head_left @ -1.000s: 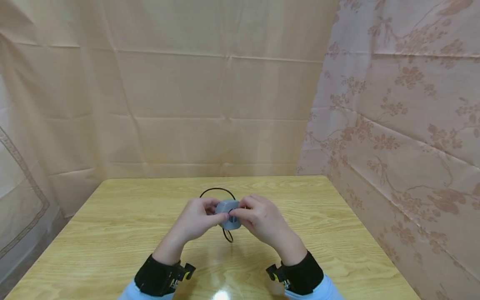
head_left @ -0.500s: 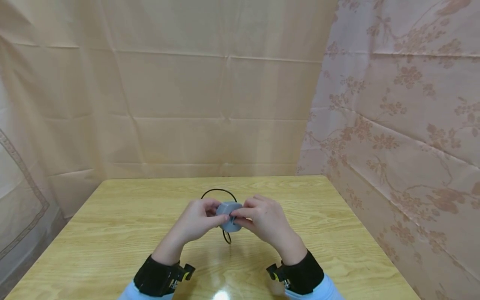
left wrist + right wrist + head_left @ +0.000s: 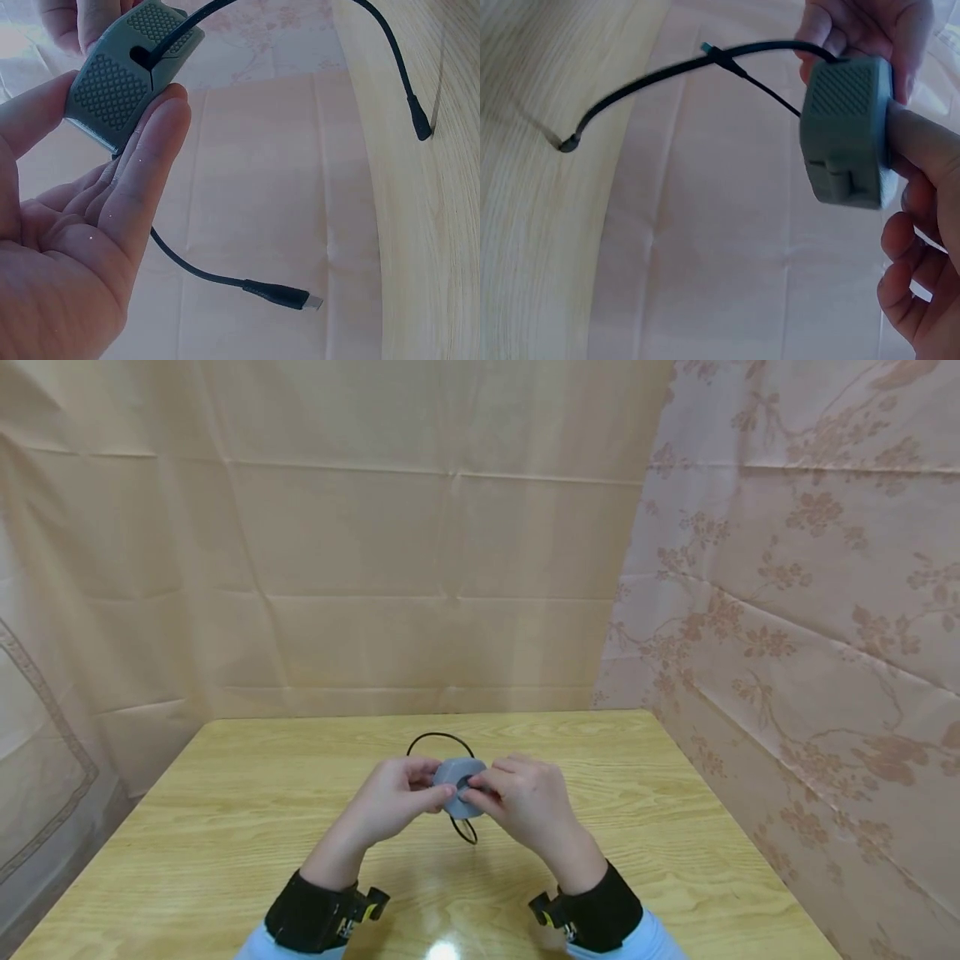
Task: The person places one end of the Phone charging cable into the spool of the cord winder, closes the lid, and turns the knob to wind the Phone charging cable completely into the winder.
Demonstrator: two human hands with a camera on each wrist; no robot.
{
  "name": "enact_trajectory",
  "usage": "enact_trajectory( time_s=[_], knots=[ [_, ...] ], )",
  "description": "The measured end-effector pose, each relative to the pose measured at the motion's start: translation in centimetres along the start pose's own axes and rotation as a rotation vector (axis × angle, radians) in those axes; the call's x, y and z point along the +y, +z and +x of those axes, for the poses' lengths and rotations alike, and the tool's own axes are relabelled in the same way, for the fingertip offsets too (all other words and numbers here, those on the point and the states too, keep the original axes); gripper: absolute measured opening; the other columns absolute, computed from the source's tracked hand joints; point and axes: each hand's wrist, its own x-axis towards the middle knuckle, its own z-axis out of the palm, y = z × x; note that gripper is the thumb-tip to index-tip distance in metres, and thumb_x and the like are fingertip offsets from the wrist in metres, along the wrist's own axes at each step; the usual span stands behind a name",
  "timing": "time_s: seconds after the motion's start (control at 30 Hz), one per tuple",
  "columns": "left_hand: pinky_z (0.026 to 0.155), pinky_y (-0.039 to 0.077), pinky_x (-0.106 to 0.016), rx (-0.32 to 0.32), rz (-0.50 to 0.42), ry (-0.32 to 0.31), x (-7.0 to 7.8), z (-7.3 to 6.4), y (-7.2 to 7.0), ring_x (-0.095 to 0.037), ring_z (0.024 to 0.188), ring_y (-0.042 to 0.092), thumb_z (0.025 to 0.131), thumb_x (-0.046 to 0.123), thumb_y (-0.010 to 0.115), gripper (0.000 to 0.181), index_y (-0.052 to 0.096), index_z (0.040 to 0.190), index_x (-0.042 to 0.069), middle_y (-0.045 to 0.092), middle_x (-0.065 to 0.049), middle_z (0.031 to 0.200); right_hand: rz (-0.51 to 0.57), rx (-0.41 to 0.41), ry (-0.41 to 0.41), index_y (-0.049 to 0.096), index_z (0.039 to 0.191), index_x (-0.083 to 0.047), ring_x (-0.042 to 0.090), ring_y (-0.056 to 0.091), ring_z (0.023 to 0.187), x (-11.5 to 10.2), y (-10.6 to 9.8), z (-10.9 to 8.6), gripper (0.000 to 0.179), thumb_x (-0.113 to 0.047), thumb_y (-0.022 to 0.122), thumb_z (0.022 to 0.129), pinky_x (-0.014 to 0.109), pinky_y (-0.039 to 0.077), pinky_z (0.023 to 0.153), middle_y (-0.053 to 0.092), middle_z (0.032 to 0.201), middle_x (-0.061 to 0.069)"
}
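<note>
A grey-blue cable winder (image 3: 450,768) with ridged, angular sides is up in front of me between both hands. My left hand (image 3: 396,797) holds its left side between thumb and fingers. The thumb and forefinger of my right hand (image 3: 528,802) pinch at the round middle of its face; the fingers partly hide that spot. A black charging cable (image 3: 386,41) comes out of a slot in the winder (image 3: 112,94). One of its ends hangs with a metal-tipped plug (image 3: 281,294); the other plug (image 3: 568,142) reaches down close to the tabletop.
The hands work above a light wood-grain table (image 3: 285,785). Beige cloth (image 3: 337,568) hangs behind the far edge, and flowered cloth (image 3: 787,610) along the right. Black wristbands (image 3: 315,910) with small cameras sit on both wrists.
My right fingers turn at the winder's middle and now sit more curled there. The winder has tilted slightly, baring more of its face, and the lower cable loop has swung right.
</note>
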Motion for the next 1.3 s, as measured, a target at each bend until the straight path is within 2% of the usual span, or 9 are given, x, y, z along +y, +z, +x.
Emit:
enact_trajectory(
  time_s=[0.23,0.33,0.47,0.67,0.83,0.93,1.1,1.3],
  knots=[
    [0.077,0.06,-0.038,0.007,-0.002,0.028,-0.2,0.1,0.0,-0.024,0.088,0.072,0.099,0.018,0.07,0.039,0.063,0.128,-0.008,0.074,-0.012,0.102,0.022,-0.005,0.061,0.068,0.073,-0.014,0.003,0.05,0.051,-0.7,0.4,-0.1,0.024,-0.026,0.084,0.086,0.014,0.041,0.048,0.058,0.065,-0.008],
    [0.077,0.06,-0.039,0.018,0.005,0.04,-0.3,0.2,0.1,-0.021,0.088,0.073,0.099,0.018,0.07,0.038,0.064,0.128,-0.006,0.074,-0.01,0.103,0.014,0.003,0.093,0.064,0.07,-0.015,0.002,0.044,0.049,-1.0,0.6,-0.1,0.025,-0.023,0.08,0.088,0.014,0.035,0.045,0.053,0.062,-0.009],
    [0.076,0.06,-0.037,0.048,0.033,0.048,-0.4,0.4,0.5,-0.017,0.089,0.074,0.098,0.019,0.072,0.037,0.066,0.127,-0.004,0.075,-0.009,0.104,0.008,0.007,0.178,0.054,0.064,-0.017,0.002,0.035,0.047,-1.4,0.8,-0.1,0.033,-0.02,0.076,0.089,0.016,0.028,0.042,0.043,0.058,-0.01],
    [0.077,0.059,-0.03,0.126,0.11,0.054,-0.4,0.5,1.1,-0.013,0.089,0.073,0.096,0.02,0.074,0.035,0.069,0.124,-0.001,0.075,-0.006,0.104,0.084,-0.095,0.388,0.047,0.064,-0.02,0.001,0.033,0.044,-2.2,1.1,0.2,0.039,-0.018,0.067,0.098,0.019,0.029,0.04,0.038,0.055,-0.012],
    [0.076,0.059,-0.029,0.168,0.163,0.062,-0.4,0.5,1.5,-0.013,0.087,0.073,0.095,0.018,0.076,0.033,0.07,0.122,0.0,0.076,-0.005,0.102,0.094,-0.182,0.481,0.048,0.067,-0.019,0.002,0.034,0.042,-2.6,1.4,0.4,0.038,-0.018,0.06,0.102,0.02,0.03,0.04,0.039,0.054,-0.011],
    [0.074,0.059,-0.028,0.174,0.181,0.056,-0.5,0.6,1.6,-0.012,0.086,0.073,0.094,0.019,0.076,0.034,0.07,0.122,0.0,0.076,-0.005,0.101,0.183,-0.19,0.55,0.046,0.064,-0.017,0.004,0.033,0.042,-2.6,1.6,0.4,0.04,-0.016,0.058,0.103,0.02,0.028,0.04,0.037,0.054,-0.009],
    [0.072,0.059,-0.027,0.195,0.183,0.034,-0.6,0.5,1.7,-0.012,0.084,0.073,0.094,0.022,0.077,0.037,0.07,0.123,0.0,0.076,-0.004,0.099,0.455,-0.141,0.723,0.048,0.063,-0.013,0.005,0.035,0.044,-2.5,1.9,0.6,0.04,-0.012,0.056,0.102,0.021,0.028,0.042,0.038,0.053,-0.008],
    [0.069,0.059,-0.026,0.249,0.203,0.041,-0.6,0.6,2.2,-0.01,0.079,0.072,0.093,0.02,0.078,0.037,0.07,0.122,-0.001,0.077,-0.005,0.099,0.65,-0.116,0.871,0.057,0.068,-0.006,0.008,0.036,0.045,-2.3,2.4,0.6,0.037,-0.012,0.053,0.104,0.02,0.028,0.041,0.042,0.055,-0.004]
  ],
)
